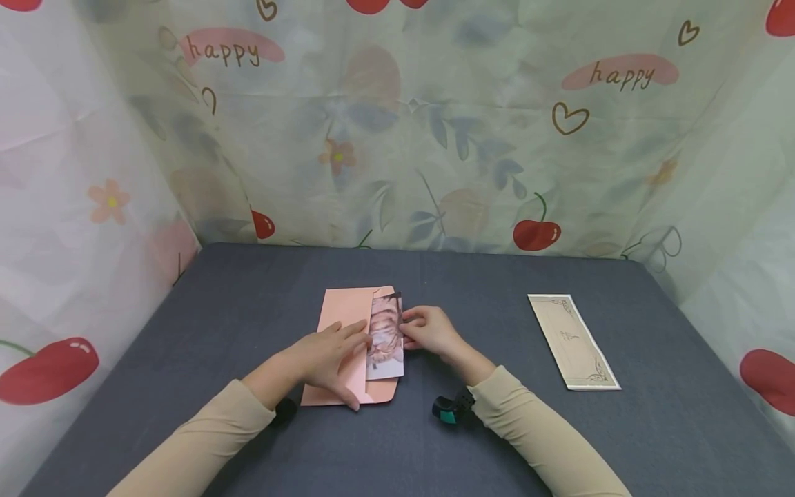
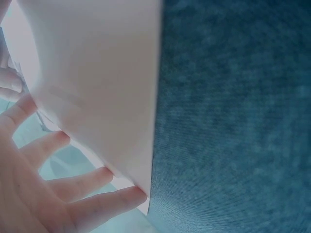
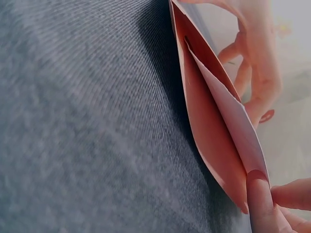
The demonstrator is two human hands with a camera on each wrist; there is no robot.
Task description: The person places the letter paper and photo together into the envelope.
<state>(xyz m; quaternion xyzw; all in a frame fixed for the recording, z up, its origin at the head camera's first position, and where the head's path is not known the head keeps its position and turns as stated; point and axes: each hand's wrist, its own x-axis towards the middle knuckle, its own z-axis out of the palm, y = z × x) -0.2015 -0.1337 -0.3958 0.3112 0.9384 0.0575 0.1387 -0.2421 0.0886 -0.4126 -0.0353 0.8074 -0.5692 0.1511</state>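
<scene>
A pink envelope (image 1: 341, 309) lies on the table with its flap side to the right. Partly inside its opening is a card (image 1: 386, 338) printed with a pink flower. My left hand (image 1: 330, 353) rests on the envelope with its fingers spread. My right hand (image 1: 435, 333) pinches the card's right edge between thumb and fingers. Seen from the right wrist, the envelope (image 3: 206, 141) gapes and the card (image 3: 243, 126) sits between its two layers. In the left wrist view, the left fingertips touch the envelope (image 2: 107, 68); the card's inserted part is hidden.
A beige folded card (image 1: 573, 342) with scroll-like corner ornaments lies at the right of the dark table (image 1: 484, 283). Patterned cloth (image 1: 410, 152) hangs behind and at both sides. A black and green wrist device (image 1: 450, 408) is by the right cuff.
</scene>
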